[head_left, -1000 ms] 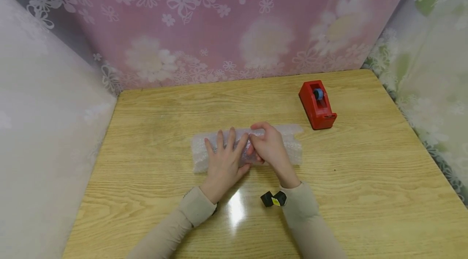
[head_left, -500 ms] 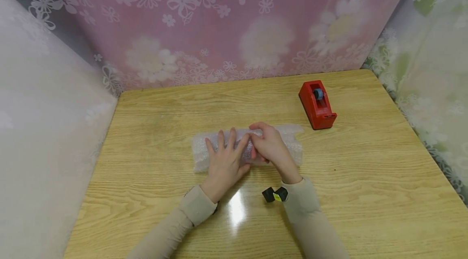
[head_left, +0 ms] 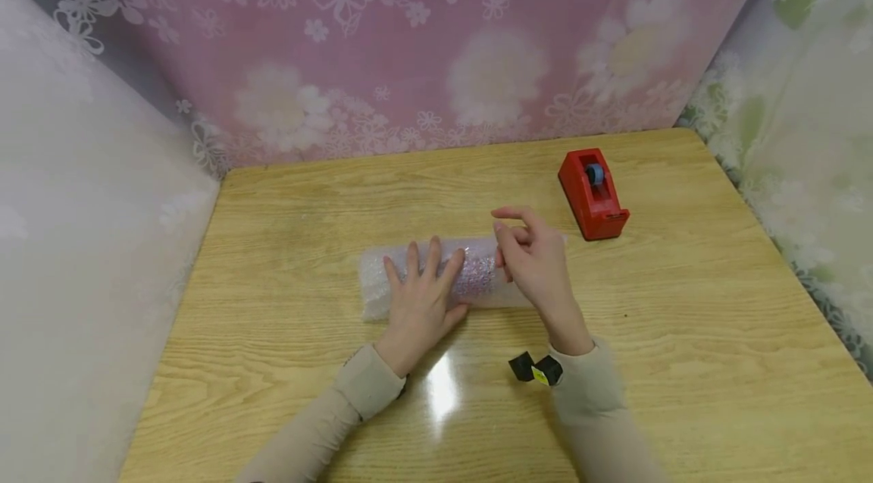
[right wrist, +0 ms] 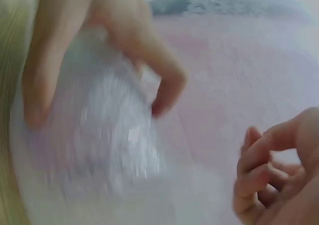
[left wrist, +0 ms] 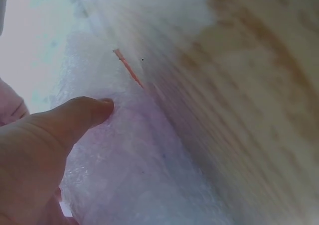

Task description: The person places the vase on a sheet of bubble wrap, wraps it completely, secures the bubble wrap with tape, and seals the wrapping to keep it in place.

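A long bundle of clear bubble wrap lies across the middle of the table, with a pinkish, glinting sheen. My left hand rests on its left half, fingers spread and thumb along the near edge. From the left wrist, the left thumb shows against the bubble wrap. My right hand hovers over the bundle's right end, fingers loosely curled. Nothing shows between those fingers in the right wrist view, where the right hand is apart from the wrap. What is inside the wrap cannot be made out.
A red tape dispenser with a blue-cored roll stands at the back right of the wooden table. A pink floral curtain hangs behind the far edge, with pale cloth at both sides.
My right hand has lifted off the middle of the bundle and moved right, uncovering more of the shiny wrap. The left hand stays in place.
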{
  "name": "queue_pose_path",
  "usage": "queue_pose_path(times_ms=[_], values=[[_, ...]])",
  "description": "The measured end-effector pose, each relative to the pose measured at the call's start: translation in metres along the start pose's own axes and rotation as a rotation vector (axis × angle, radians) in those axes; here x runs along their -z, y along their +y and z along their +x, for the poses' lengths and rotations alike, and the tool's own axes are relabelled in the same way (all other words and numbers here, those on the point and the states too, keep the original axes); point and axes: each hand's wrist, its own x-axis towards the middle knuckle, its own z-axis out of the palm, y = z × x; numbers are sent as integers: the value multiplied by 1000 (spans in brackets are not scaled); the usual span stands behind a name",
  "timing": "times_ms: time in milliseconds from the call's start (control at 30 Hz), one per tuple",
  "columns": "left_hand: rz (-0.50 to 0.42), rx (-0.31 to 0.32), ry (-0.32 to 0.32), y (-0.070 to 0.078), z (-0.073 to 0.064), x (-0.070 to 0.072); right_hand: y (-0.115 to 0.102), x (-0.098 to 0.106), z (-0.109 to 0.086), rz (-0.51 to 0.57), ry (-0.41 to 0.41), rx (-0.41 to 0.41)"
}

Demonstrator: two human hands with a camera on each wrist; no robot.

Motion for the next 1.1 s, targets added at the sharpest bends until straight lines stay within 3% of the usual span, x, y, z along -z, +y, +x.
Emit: queue_pose_path(times_ms=[67, 133, 200, 267, 367, 500, 867, 1000, 1100], values=[[1, 1, 6, 0, 0, 0, 3, 2, -1, -175, 84, 219], [6, 0, 7, 1, 0, 1, 7, 1, -2, -327, 104, 400], [13, -3, 9, 1, 1, 1, 11, -2, -5, -416, 58, 517], [22, -8, 15, 2, 1, 1, 15, -6, -10, -488, -10, 568], [25, -11, 25, 2, 1, 1, 19, -12, -17, -585, -74, 585], [12, -2, 30, 3, 2, 0, 24, -19, -24, -647, -82, 575], [16, -10, 41, 2, 2, -1, 26, -38, -39, -711, 39, 588], [13, -10, 31, 2, 2, 0, 26, -43, -46, -785, 27, 545], [4, -10, 18, 2, 2, 2, 26, -43, -53, -872, -38, 477]])
